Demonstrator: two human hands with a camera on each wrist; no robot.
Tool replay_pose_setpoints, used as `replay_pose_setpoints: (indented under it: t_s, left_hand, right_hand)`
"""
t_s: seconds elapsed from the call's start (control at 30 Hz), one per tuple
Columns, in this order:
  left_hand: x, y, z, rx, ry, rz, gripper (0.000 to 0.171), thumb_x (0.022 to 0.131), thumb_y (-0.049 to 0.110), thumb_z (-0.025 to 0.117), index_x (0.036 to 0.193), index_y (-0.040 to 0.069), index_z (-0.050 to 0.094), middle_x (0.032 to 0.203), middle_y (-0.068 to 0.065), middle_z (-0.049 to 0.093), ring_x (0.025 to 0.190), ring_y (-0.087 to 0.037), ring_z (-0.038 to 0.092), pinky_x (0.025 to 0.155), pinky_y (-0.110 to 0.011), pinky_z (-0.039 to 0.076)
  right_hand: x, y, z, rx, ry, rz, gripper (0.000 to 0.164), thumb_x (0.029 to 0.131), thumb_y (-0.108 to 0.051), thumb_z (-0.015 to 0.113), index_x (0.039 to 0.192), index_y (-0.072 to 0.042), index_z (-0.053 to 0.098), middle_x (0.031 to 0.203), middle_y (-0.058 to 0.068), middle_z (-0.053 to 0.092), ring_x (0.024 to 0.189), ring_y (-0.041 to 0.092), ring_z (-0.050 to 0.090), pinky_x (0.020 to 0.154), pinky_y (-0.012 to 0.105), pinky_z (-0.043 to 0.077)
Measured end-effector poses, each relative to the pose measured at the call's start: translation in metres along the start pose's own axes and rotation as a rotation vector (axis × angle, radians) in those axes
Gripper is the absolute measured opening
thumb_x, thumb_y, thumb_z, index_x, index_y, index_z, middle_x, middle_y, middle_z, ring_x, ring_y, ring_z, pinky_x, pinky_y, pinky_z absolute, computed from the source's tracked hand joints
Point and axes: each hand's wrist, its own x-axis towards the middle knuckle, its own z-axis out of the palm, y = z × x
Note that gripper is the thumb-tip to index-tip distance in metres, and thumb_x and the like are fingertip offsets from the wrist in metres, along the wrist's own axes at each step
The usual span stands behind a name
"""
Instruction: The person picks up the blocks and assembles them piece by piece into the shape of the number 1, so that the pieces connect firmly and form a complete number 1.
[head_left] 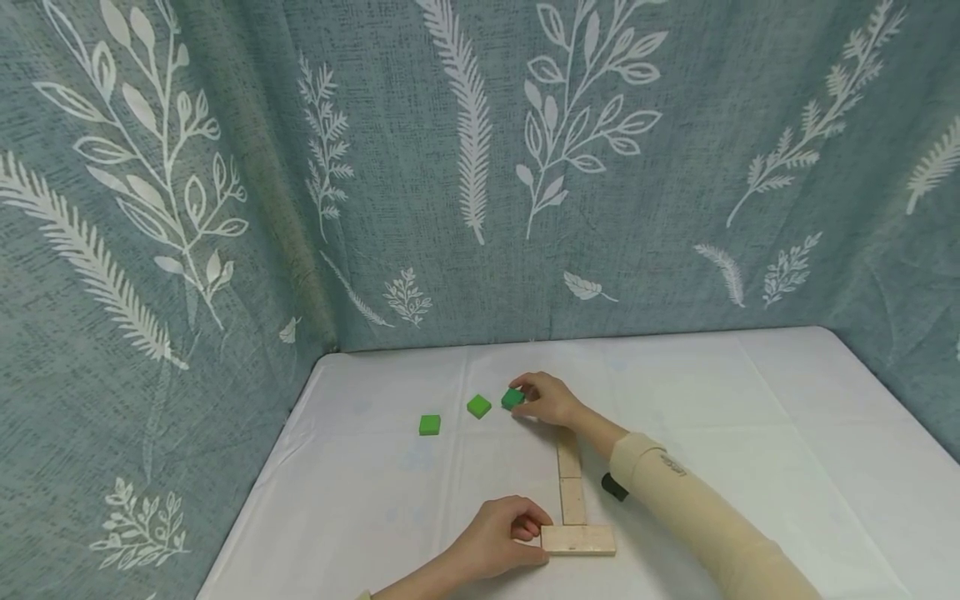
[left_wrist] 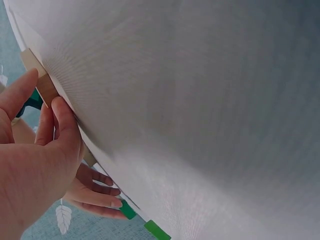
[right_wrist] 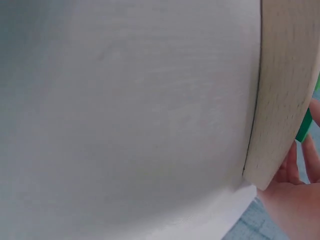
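Surface: a white cloth point(head_left: 360, 492) with faint creases covers the table beneath both hands.
Room: a blue-green curtain point(head_left: 390, 167) with pale leaf prints hangs beyond the hands and along both sides.
Left hand: thumb and fingers point(head_left: 504, 535) hold the near end of a crosswise wooden block point(head_left: 578, 540), which extends to the hand's right.
Right hand: thumb and fingertips point(head_left: 551, 400) pinch a dark green square block point(head_left: 512, 398) at the hand's left.
Light green squares: one block point(head_left: 478, 406) sits just left of the right hand's piece, another point(head_left: 430, 425) farther left.
Wooden column: a nearer plank point(head_left: 572, 500) and a farther plank point(head_left: 568, 454) run end to end from the crosswise block toward the right hand, which covers the far end.
Black object: partly hidden by the right sleeve point(head_left: 690, 500), a dark piece point(head_left: 615, 487) lies behind the right hand; its identity is unclear.
Left wrist view: the left thumb and fingertips show closely at the block's end.
Right wrist view: a plank's long side fills the foreground; the right hand is cut off.
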Motion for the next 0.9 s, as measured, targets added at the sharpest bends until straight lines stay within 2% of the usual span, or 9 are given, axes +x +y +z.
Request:
replay_pose_setpoints:
  t_s: [0.57, 0.9]
  left_hand:
    - [-0.001, 0.003, 0.002, 0.016, -0.004, -0.047, 0.027, 0.073, 0.000, 0.081, 0.097, 0.005, 0.069, 0.083, 0.004, 0.060, 0.076, -0.004, 0.056, 0.071, -0.018, 0.052]
    - [-0.001, 0.001, 0.002, 0.014, -0.002, -0.025, 0.027, 0.073, 0.000, 0.081, 0.097, 0.004, 0.069, 0.084, 0.005, 0.060, 0.077, -0.002, 0.056, 0.072, -0.018, 0.052]
  right_hand:
    - [-0.017, 0.006, -0.012, 0.114, 0.027, 0.106, 0.042, 0.088, -0.021, 0.072, 0.126, -0.007, 0.062, 0.120, 0.011, 0.062, 0.104, 0.025, 0.057, 0.088, 0.041, 0.048]
    - [-0.024, 0.015, -0.019, 0.157, 0.033, 0.145, 0.043, 0.090, -0.025, 0.071, 0.128, -0.007, 0.061, 0.122, 0.010, 0.061, 0.103, 0.022, 0.056, 0.078, 0.033, 0.050]
